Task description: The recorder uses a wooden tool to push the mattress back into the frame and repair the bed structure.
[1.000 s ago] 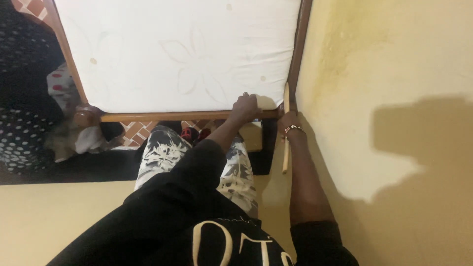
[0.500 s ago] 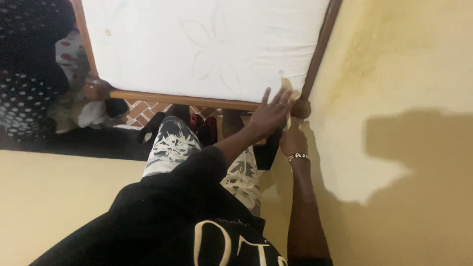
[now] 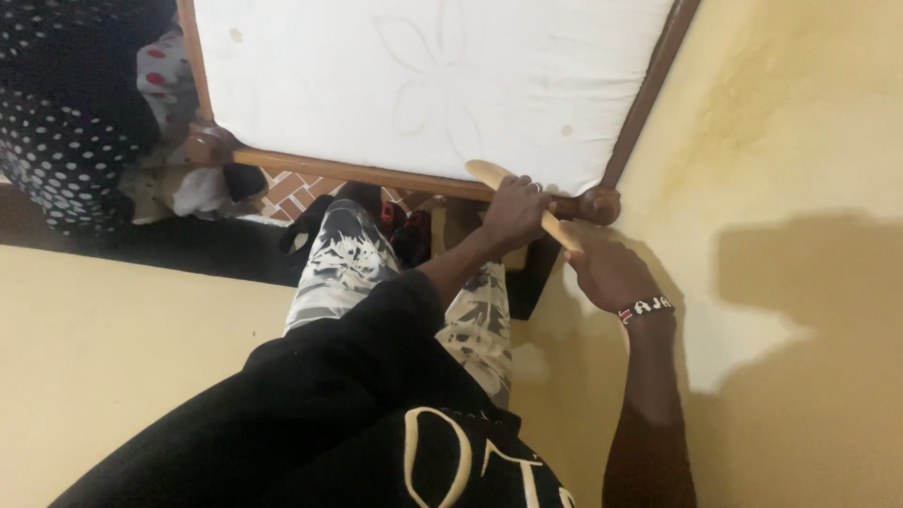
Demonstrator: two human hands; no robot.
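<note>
My left hand (image 3: 513, 212) is closed around the middle of a pale wooden stick (image 3: 484, 172) that lies slanted across the corner of a bed. My right hand (image 3: 609, 271), with a beaded bracelet at the wrist, grips the stick's lower end beside the round wooden bedpost (image 3: 602, 202). The stick's flat tip rests on the edge of the white mattress (image 3: 423, 75), which has a faint flower pattern. A brown wooden bed frame (image 3: 357, 174) runs under the mattress edge.
A yellow wall (image 3: 800, 141) stands close on the right, touching the bed's side rail. Dark polka-dot fabric (image 3: 66, 141) and a bundle of cloth sit at the left bedpost (image 3: 202, 146). My patterned trousers (image 3: 348, 259) and a brick-pattern floor (image 3: 282, 183) are below the frame.
The stick was upright against the wall in my right hand; it now lies slanted over the bed corner with both hands on it. My left hand moved from the frame rail onto the stick.
</note>
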